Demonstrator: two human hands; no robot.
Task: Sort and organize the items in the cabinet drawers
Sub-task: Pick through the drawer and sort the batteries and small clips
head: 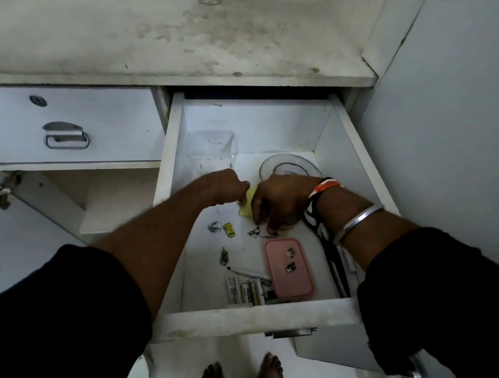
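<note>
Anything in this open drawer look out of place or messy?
Yes. Crumpled scraps lie strewn over the drawer floor, and two more sit on the pink box lid, like litter. The cabinet top is blotched with stains.

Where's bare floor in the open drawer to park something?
Front-left corner, between the drawer wall and the batteries; a strip between the clear container and glass dish. Crowded: front middle with pen, batteries, pink box; scissors line the right wall; left hand, gripping yellow paper, and right hand fill the centre.
</note>
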